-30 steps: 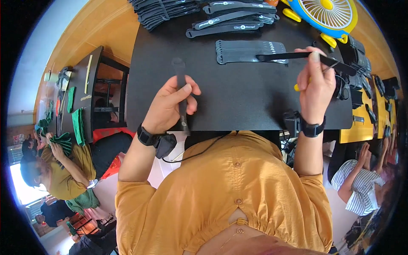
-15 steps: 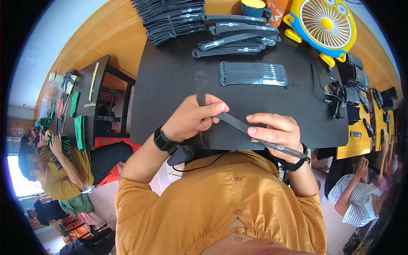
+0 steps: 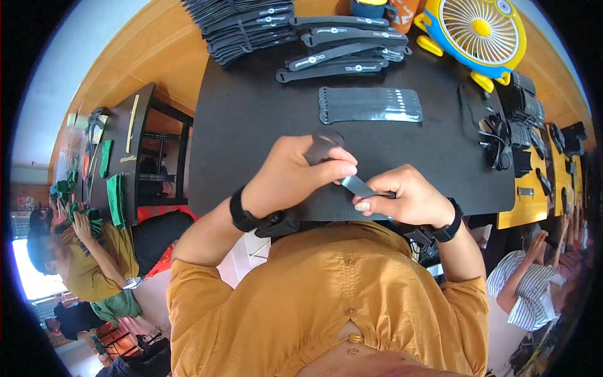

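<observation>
Over the near edge of the black table, a black hook-and-loop strap [image 3: 358, 186] is stretched between my two hands. My left hand [image 3: 308, 164] pinches it between thumb and fingers, and its rounded end sticks up past the knuckles. My right hand [image 3: 408, 196] is closed on the other part of the strap, which looks folded over at the fingers. Part of the strap is hidden inside the hands. Beyond them lies a flat packet of black straps [image 3: 370, 105], neatly lined up, with a glossy band across it.
Loose straps [image 3: 342, 53] lie in a pile at the back, beside a tall stack of bundled straps [image 3: 248, 31]. A yellow-and-blue fan [image 3: 480, 31] stands back right, near a mug [image 3: 370, 9]. Tangled black cables [image 3: 498, 144] lie at the right edge. People work at tables on both sides.
The strap's long tail, which ran out past my right hand, is now folded within its grip. My left hand has turned, and the strap's upper end has swung to the right.
</observation>
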### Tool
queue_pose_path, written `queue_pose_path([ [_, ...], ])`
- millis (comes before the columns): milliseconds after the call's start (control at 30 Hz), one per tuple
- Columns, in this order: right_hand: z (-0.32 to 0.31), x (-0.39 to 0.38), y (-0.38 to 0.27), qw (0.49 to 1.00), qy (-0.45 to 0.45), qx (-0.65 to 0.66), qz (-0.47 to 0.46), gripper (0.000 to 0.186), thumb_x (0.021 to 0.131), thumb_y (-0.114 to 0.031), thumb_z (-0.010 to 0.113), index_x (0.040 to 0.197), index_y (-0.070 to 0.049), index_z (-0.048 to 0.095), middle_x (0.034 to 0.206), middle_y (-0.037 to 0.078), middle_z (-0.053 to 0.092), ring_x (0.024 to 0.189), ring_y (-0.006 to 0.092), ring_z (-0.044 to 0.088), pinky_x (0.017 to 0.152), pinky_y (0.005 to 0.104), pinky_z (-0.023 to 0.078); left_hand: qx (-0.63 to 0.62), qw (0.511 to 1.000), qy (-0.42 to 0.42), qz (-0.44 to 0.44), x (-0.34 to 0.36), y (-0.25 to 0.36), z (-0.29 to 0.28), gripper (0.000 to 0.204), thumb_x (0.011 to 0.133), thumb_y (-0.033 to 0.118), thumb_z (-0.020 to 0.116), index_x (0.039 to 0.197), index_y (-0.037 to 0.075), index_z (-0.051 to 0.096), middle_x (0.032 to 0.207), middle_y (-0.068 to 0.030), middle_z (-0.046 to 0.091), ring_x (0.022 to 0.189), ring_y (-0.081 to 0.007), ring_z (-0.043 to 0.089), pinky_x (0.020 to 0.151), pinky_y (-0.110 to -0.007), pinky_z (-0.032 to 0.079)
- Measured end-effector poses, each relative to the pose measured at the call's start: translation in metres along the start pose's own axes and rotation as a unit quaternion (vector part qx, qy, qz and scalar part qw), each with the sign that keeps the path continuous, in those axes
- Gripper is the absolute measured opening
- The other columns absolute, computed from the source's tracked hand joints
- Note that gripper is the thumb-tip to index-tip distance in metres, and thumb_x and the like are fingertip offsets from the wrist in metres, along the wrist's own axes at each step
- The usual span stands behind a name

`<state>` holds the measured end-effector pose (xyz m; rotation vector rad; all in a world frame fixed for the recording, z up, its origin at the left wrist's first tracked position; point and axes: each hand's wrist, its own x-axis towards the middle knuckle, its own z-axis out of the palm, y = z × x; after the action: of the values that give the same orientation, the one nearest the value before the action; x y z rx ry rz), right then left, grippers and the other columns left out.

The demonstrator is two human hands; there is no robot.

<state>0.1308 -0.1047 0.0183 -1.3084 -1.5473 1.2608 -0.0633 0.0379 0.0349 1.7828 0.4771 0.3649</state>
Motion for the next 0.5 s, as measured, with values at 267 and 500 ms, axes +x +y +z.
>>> queue_pose_path([
  [267, -0.042, -0.001, -0.001, 0.985, -0.090, -0.113, 0.100, 0.015, 0.086, -0.015, 0.073, 0.090, -0.001, 0.070, 0.071, 0.005, 0.070, 0.065, 0.0117, 0.066, 0.060, 0.0264, 0.048, 0.092, 0.987, -0.065, -0.113, 0.015, -0.005, -0.023, 0.015, 0.089, 0.014, 0.070, 0.099, 0.004, 0.072, 0.073, 0.0001, 0.066, 0.057, -0.0044, 0.053, 0.050, -0.021, 0.040],
  [500, -0.095, -0.011, 0.024, 0.978, 0.021, -0.008, 0.206, 0.011, 0.090, -0.012, 0.068, 0.089, -0.002, 0.071, 0.073, 0.001, 0.070, 0.067, 0.0065, 0.062, 0.064, 0.0231, 0.047, 0.121, 0.975, -0.045, -0.181, 0.052, -0.015, -0.044, 0.023, 0.087, 0.024, 0.073, 0.087, 0.002, 0.068, 0.069, -0.0027, 0.066, 0.045, -0.0058, 0.049, 0.042, -0.022, 0.037],
])
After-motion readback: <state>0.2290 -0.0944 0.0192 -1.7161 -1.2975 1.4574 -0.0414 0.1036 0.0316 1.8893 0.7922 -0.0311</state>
